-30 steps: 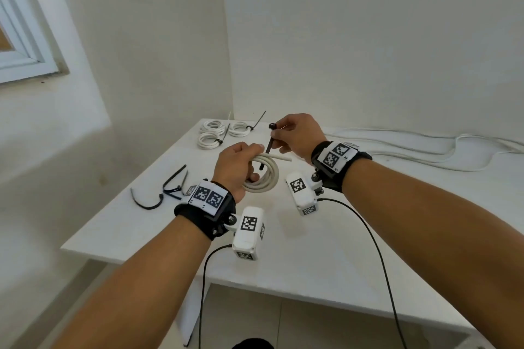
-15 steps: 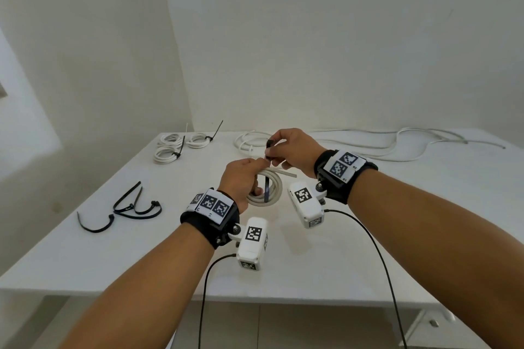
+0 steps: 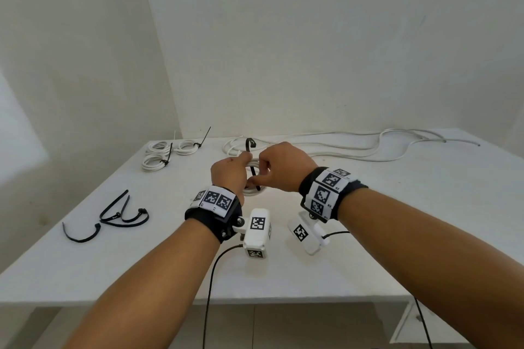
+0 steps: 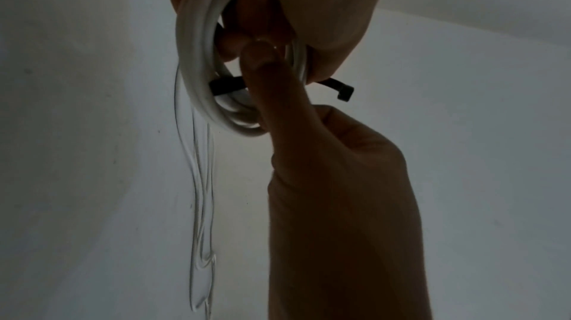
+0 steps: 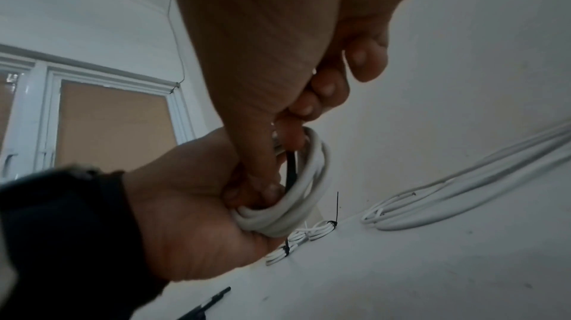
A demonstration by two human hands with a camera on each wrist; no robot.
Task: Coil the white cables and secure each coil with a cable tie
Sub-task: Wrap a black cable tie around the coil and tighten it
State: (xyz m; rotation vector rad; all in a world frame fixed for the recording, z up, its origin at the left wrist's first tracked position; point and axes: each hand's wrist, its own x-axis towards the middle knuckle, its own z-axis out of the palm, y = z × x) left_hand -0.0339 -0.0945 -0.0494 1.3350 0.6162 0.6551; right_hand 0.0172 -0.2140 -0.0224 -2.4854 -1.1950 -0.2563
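Left hand (image 3: 230,176) around coil (image 3: 253,191), seemingly.

1. looks like a bare spare room used as a makeshift workspace; plain white walls (image 3: 312,51) meeting in a corner
2. a plain white table (image 3: 368,249) pushed into that corner; a tiled floor (image 3: 283,326) under it
3. a white-framed window (image 5: 102,115) with a tan covering; pretty domestic, no shop or lab gear
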